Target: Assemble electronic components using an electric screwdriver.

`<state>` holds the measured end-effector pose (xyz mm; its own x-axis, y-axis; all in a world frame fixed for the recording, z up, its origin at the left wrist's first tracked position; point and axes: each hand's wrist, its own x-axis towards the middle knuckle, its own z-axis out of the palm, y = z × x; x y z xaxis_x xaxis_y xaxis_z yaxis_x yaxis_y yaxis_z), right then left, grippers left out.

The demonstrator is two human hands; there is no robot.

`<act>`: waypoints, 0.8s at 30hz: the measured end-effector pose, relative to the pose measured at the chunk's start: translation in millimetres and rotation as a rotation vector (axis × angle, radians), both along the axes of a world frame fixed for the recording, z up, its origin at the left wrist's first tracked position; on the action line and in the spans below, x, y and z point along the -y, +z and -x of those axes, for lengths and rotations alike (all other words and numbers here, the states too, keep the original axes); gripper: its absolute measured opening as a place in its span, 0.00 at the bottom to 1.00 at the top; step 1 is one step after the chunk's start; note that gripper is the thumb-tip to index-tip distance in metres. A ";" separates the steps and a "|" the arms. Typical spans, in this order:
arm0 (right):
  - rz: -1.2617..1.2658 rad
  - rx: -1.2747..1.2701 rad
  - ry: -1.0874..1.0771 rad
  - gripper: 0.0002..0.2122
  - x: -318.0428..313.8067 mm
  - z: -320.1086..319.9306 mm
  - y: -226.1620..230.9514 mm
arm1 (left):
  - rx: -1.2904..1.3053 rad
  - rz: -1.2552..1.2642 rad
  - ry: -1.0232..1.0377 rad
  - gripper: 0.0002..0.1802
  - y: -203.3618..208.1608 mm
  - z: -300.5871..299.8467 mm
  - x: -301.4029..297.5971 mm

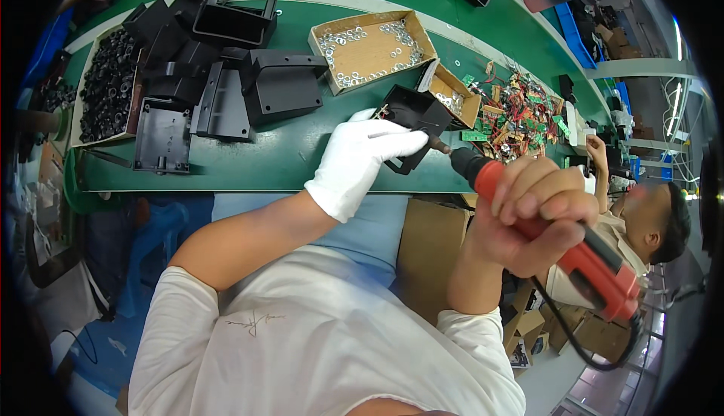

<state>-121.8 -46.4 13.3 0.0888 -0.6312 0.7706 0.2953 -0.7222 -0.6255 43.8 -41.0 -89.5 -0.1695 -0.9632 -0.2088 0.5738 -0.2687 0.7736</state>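
Held housing (415, 108) at 1 o'clock: matt plastic. Piled housings (222, 105) at 10 o'clock: smooth plastic. Washers (351, 80) at 12 o'clock: glossy metal; tray (369, 50): matt cardboard. Power screwdriver (603, 276) at 4 o'clock: smooth plastic. Glove (360, 153): matt cloth.

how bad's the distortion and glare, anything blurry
In the head view, fisheye bends the green table and blackens the corners, ceiling lights glare at right, and bluish haze crosses the white shirt, while the red power tool looks fairly sharp.

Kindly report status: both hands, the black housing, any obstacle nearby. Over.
Left gloved hand holding black housing. Right hand gripping red power driver, tip close to housing. Small washer carton just behind housing; contact unclear.
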 end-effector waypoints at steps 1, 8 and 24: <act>0.005 -0.007 -0.010 0.12 -1.2 -1.2 -1.3 | 0.021 0.010 -0.004 0.12 -0.5 -0.8 0.7; 0.018 -0.013 -0.044 0.13 -5.1 -3.4 -3.7 | 0.089 0.032 -0.033 0.13 -2.9 -2.4 4.5; 0.010 0.053 -0.082 0.29 -37.3 58.4 57.7 | 0.879 0.673 0.390 0.22 30.0 3.1 -28.9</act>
